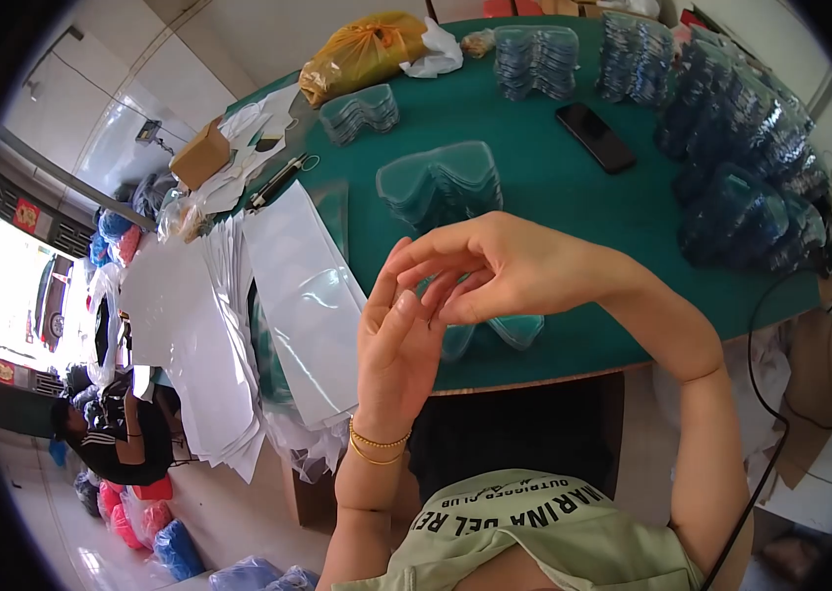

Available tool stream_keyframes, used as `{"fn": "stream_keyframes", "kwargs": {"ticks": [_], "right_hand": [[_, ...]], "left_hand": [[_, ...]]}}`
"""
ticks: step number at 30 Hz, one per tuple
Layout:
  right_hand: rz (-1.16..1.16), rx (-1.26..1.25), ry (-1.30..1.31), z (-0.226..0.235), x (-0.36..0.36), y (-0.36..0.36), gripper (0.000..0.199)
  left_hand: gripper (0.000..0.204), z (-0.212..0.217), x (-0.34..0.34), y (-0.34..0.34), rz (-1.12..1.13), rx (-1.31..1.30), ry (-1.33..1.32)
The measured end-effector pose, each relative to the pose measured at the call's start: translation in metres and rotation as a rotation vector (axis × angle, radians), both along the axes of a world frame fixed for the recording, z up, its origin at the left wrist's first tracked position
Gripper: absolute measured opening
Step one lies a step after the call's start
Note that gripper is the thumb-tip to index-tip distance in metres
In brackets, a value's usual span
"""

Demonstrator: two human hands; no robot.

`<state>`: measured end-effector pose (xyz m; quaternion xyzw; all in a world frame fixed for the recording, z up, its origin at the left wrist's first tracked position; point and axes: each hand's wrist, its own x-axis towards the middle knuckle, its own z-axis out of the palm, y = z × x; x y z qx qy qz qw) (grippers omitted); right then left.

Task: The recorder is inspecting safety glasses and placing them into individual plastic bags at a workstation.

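Observation:
My two hands meet over the near edge of the green table. My left hand [400,347] is raised with its fingers pointing up and its thumb apart; I see nothing in it. My right hand [507,268] arches across from the right, its loosely bent fingers reaching the left fingertips, with a gap between thumb and fingers. Beneath the hands lies a clear lens-shaped plastic sheet [517,331], partly covered by them. Just beyond stands a stack of clear goggle-shaped lenses [441,182].
A smaller lens stack [359,114] is farther left. Many bluish lens stacks [746,113] line the right, near a black phone [595,138]. White sheets [303,295] and scissors [308,163] lie left. A yellow bag [362,54] sits at the back. Another person [126,443] sits far left.

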<state>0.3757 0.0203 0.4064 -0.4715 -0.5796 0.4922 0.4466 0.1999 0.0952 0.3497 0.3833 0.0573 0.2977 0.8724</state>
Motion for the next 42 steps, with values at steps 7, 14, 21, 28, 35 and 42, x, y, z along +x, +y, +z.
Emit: {"fn": "stream_keyframes", "kwargs": {"ticks": [7,14,21,28,35,42], "right_hand": [[-0.203,-0.023,0.033,-0.015,0.024,-0.029,0.066],[-0.389,-0.035,0.047,-0.046,0.031,-0.040,0.014],[-0.626,0.065,0.092,-0.072,0.019,-0.047,0.015],[-0.639,-0.050,0.399,-0.088,-0.004,-0.049,0.016],[-0.631,-0.168,0.570,-0.099,-0.007,-0.053,0.013],[-0.836,-0.132,0.345,-0.079,-0.012,-0.040,0.011]], "left_hand": [[0.039,-0.009,-0.002,0.004,-0.067,-0.376,0.018],[0.038,-0.015,-0.007,0.013,-0.318,-0.469,-0.081],[0.039,-0.025,-0.010,0.018,0.001,0.061,0.309],[0.023,-0.042,-0.014,0.016,0.162,0.238,0.529],[0.023,-0.046,-0.017,0.019,0.169,0.212,0.571],[0.023,-0.035,-0.012,0.025,0.284,0.365,0.629]]}}
